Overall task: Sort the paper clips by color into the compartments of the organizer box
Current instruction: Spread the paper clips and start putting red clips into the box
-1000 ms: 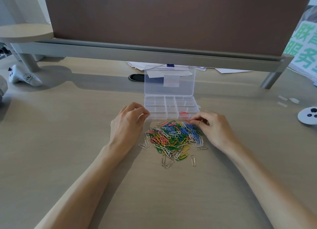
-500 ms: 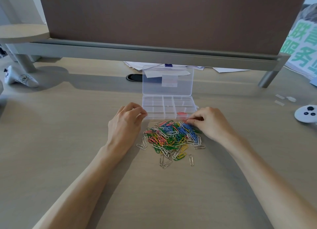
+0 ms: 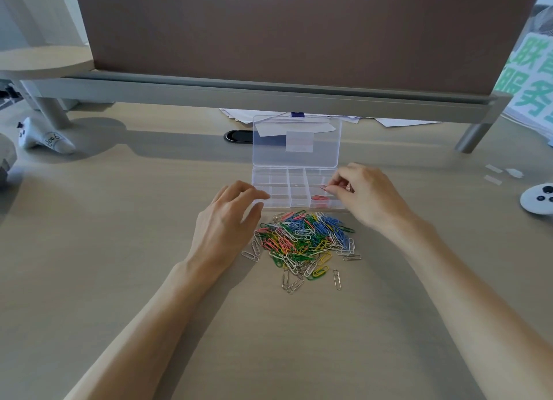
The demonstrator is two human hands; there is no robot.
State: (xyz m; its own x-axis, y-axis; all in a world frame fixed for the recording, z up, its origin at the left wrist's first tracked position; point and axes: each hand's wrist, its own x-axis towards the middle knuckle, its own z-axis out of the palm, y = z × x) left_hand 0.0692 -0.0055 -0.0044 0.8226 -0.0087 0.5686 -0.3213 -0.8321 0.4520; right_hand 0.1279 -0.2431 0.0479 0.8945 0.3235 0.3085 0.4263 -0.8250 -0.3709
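A heap of coloured paper clips lies on the desk just in front of a clear organizer box whose lid stands open. A few red clips lie in the front right compartment. My right hand hovers over the box's right side and pinches a red paper clip above that compartment. My left hand rests at the box's front left corner, fingers loosely bent and touching its edge, holding nothing.
A brown partition on a grey rail crosses the back of the desk, with papers under it. A white controller lies far left, a white round device far right, and a green-lettered sign at the back right.
My right hand has risen from the top right edge of the heap with a red clip and moved over the box's right compartments. The left hand has stayed at the box corner.
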